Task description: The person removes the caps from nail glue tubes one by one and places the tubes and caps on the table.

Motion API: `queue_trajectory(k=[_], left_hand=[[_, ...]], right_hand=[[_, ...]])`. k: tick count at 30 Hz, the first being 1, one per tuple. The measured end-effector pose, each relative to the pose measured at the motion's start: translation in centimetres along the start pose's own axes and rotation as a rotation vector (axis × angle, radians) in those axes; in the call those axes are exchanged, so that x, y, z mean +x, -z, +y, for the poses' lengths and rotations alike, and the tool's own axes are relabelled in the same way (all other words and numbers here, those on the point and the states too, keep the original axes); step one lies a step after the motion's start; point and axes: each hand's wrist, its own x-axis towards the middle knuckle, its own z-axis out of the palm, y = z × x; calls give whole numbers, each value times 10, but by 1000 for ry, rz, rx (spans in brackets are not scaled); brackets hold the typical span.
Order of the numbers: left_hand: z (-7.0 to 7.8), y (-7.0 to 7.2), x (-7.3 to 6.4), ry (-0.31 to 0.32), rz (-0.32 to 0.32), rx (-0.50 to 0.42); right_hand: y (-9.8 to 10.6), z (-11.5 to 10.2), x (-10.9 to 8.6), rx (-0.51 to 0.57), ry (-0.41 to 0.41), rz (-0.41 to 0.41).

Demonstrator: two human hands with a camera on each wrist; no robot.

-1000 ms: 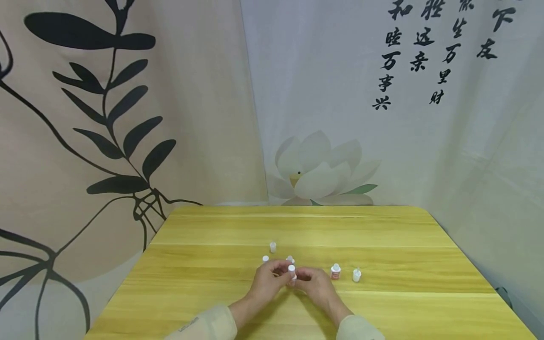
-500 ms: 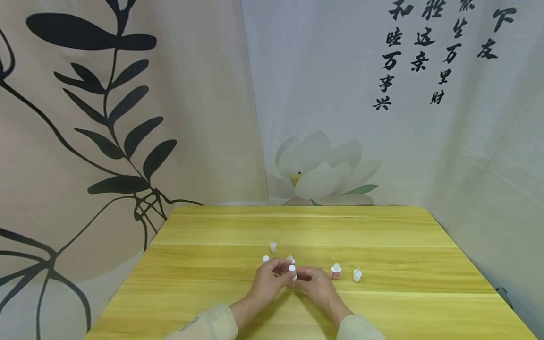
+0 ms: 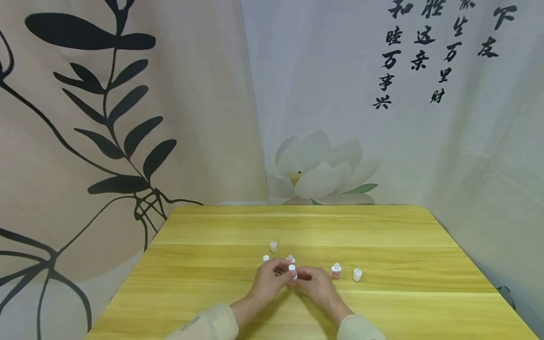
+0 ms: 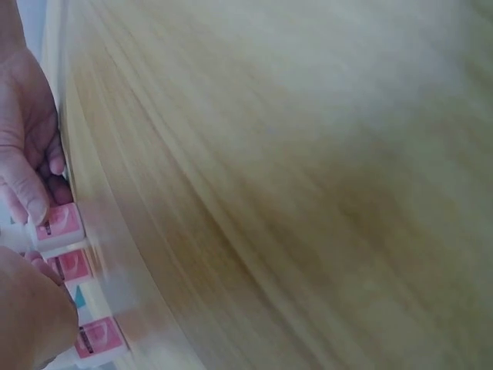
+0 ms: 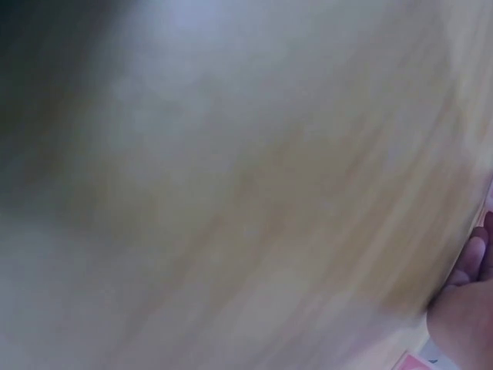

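Observation:
Both hands meet over one small white bottle (image 3: 292, 269) with a white top, held upright in the head view. My left hand (image 3: 268, 279) pinches it from the left, thumb near the white top. From the right, the fingers of my right hand (image 3: 315, 284) grip its lower part. In the left wrist view, the right hand (image 4: 29, 131) has its thumb at a pink-labelled bottle (image 4: 60, 223), and the left hand (image 4: 35, 312) is at the lower left. Only part of the right hand (image 5: 466, 312) shows at the edge of the right wrist view.
Just behind the left hand stand a white-topped bottle (image 3: 266, 259) and another small bottle (image 3: 291, 259), both partly hidden. A small white piece (image 3: 273, 246) lies farther back. To the right are a red-labelled bottle (image 3: 335, 271) and a white piece with a tip (image 3: 357, 275) on the wooden table (image 3: 403, 321).

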Motion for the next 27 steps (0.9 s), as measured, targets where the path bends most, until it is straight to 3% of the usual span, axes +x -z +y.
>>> queue_trajectory(k=[5,20,27], left_hand=[[-8,1,1,-3,-9,-13],[-9,0,1,-48,-14,-1],[-10,0,2,-18,-9,0]], right_hand=[[0,1,0,7,0,-1],[0,-2,-1,14,10,8],[0,-2,-1,15,-5,2]])
